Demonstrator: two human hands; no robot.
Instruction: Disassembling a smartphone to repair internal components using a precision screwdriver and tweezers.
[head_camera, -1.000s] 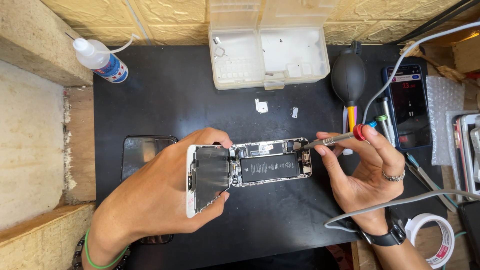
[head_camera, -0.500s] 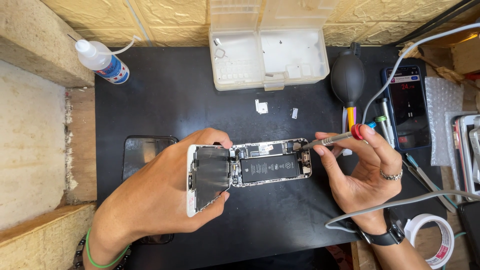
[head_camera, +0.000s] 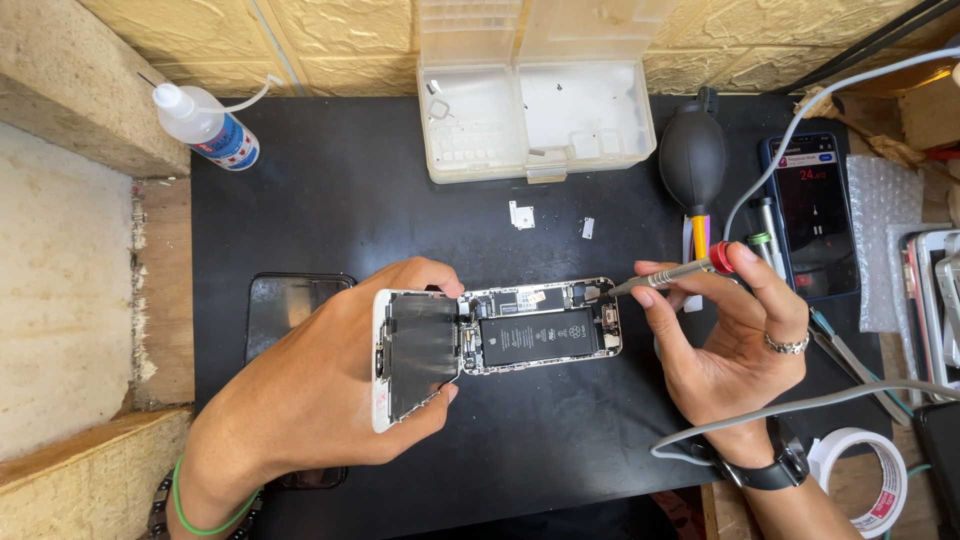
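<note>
Black mat (head_camera: 300, 220), phone (head_camera: 540, 325) at centre, opened. Left hand (head_camera: 330, 390) grips lifted screen (head_camera: 415, 355) at 9 o'clock. Right hand (head_camera: 725, 330) pinches screwdriver (head_camera: 672, 275), tip at 3 o'clock edge. Battery still in; screws likely remain.

**Small phone-repair workshop**

A counter (head_camera: 330, 210) covered with a black mat carries an opened phone (head_camera: 540, 335). Beyond the phone stands a clear parts organiser (head_camera: 535, 125); right of it lie a rubber dust blower (head_camera: 692, 160) and tape roll (head_camera: 868, 480); far left of it, a squeeze bottle (head_camera: 205, 125). Rough yellow wall behind.
</note>
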